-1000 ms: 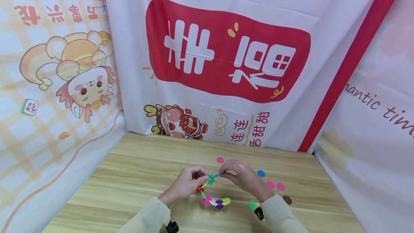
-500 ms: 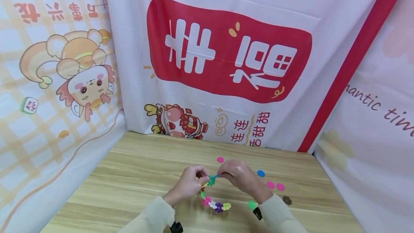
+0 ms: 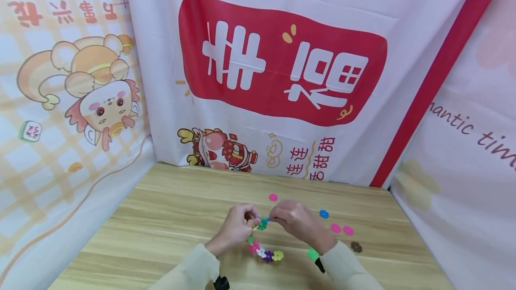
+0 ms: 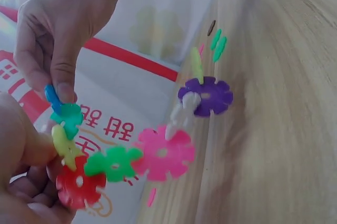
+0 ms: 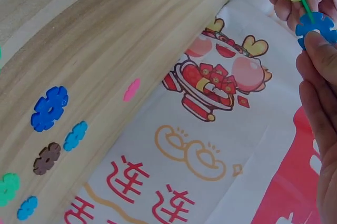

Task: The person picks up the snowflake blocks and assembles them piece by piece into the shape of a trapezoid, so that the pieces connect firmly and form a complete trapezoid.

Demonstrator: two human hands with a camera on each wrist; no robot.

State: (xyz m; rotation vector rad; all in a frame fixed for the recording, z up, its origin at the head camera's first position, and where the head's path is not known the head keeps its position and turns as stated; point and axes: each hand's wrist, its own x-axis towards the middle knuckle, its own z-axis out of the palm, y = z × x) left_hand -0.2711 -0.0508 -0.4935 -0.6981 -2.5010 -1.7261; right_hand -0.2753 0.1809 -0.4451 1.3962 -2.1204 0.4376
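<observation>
My left hand (image 3: 235,228) pinches a curved chain of notched plastic snowflake discs near its upper end. In the left wrist view the chain has a teal-green disc (image 4: 71,120), a yellow one, a red disc (image 4: 80,184), a green disc (image 4: 114,164), a pink disc (image 4: 164,155), a white one, a purple disc (image 4: 218,97) and a yellow disc (image 4: 197,66). Between thumb and fingers my right hand (image 3: 299,221) pinches a blue disc (image 5: 305,28), its edge meeting the teal-green disc. Whether their slots are fully locked cannot be seen. The chain's lower part hangs toward the wooden table.
Loose discs lie on the wooden table (image 3: 173,205): a pink one (image 3: 273,197) beyond my hands, a blue one (image 3: 324,214), two pink ones (image 3: 341,229), a brown one (image 3: 356,247) and a green one (image 3: 312,254) by my right wrist. Printed cloths hang at the back and sides.
My right hand has moved slightly left, bringing the blue disc closer to the teal-green disc. The chain's hanging end has shifted slightly left and down.
</observation>
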